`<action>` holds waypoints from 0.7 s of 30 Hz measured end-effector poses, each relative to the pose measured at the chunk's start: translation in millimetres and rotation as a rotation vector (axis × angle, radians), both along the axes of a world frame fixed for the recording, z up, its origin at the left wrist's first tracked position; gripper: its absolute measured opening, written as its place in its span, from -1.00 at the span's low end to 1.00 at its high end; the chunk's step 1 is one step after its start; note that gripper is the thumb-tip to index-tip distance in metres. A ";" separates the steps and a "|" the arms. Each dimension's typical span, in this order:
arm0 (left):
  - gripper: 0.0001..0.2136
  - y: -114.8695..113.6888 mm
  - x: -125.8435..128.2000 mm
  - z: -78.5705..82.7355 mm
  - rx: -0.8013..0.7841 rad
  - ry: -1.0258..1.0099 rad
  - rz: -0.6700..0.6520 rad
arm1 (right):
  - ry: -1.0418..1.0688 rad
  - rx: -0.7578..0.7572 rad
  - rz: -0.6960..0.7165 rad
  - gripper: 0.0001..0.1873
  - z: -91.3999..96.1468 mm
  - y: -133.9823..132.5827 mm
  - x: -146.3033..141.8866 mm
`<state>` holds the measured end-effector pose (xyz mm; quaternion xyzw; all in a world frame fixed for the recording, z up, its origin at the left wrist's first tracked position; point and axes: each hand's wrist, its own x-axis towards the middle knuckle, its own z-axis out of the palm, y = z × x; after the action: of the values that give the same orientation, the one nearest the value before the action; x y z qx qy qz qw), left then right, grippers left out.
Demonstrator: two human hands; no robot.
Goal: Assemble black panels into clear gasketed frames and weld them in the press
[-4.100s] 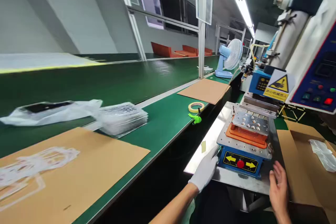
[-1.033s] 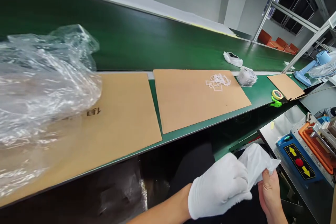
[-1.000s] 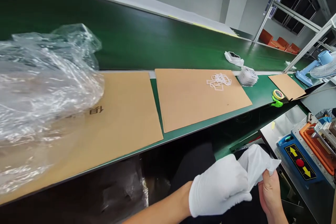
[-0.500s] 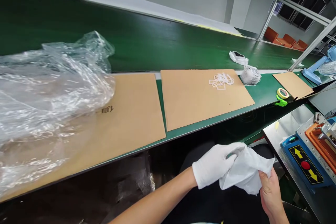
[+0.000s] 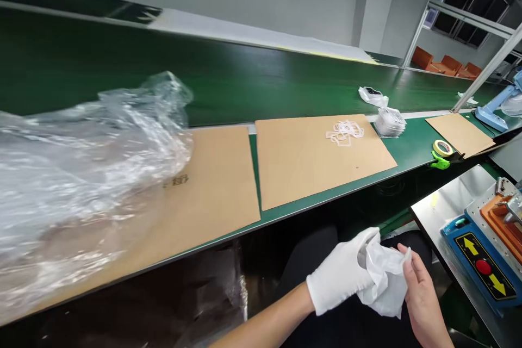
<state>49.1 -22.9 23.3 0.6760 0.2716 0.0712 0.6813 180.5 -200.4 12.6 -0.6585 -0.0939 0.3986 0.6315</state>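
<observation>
We see a crumpled white cloth [image 5: 385, 281] held between two curled hands: the white-gloved left hand [image 5: 338, 274] grips its near side, the bare right hand [image 5: 424, 304] pinches its far edge. A blue press base [image 5: 457, 244] stands to the right.

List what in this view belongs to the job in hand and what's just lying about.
Job in hand:
white cloth, held between the gloved left hand and the bare right hand

Lying about:
clear plastic film
kraft cardboard sheet
white loops
tape roll
green-handled tool
blue press base
</observation>
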 end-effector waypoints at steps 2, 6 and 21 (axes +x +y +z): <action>-0.20 0.7 -3.7 -1.2 -0.034 -0.025 0.002 | 0.028 -0.021 0.001 -0.42 0.8 6.2 3.1; -0.29 1.0 -12.6 -14.7 -0.151 -0.076 0.177 | 0.049 0.012 -0.155 -0.40 -2.5 19.2 11.9; -0.35 149.2 -22.0 10.1 0.114 -0.367 0.818 | -0.495 -0.370 -0.308 -0.27 -64.4 -3.7 74.8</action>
<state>27.0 126.2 33.4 0.5257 0.3867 0.4680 0.5958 255.3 -204.2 -51.9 -0.8450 -0.0697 0.1372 0.5121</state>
